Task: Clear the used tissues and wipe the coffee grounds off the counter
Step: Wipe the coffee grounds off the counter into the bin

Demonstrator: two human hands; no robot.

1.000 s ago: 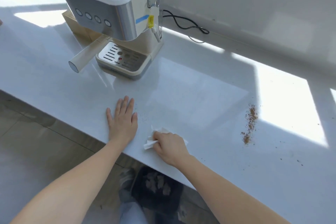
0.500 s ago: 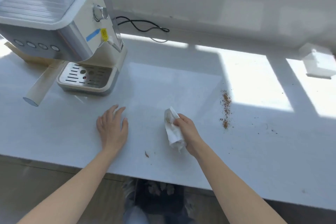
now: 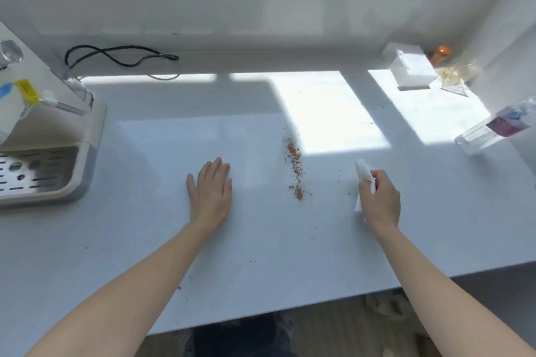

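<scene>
A streak of brown coffee grounds (image 3: 295,169) lies on the white counter (image 3: 261,240), with loose specks scattered to its right. My right hand (image 3: 378,200) is shut on a crumpled white tissue (image 3: 363,173), held just right of the streak and touching or close above the counter. My left hand (image 3: 211,191) lies flat on the counter, palm down and fingers together, left of the streak and holding nothing.
A cream espresso machine (image 3: 43,136) stands at the left edge with a black cable (image 3: 121,55) behind it. At the back right sit a white box (image 3: 412,69) and a clear wrapper (image 3: 456,75). A plastic bottle (image 3: 499,127) lies at the far right.
My right hand has carried the tissue from the counter's front edge across to the right side of the grounds. My view has swung right, and my left hand has shifted right along the counter.
</scene>
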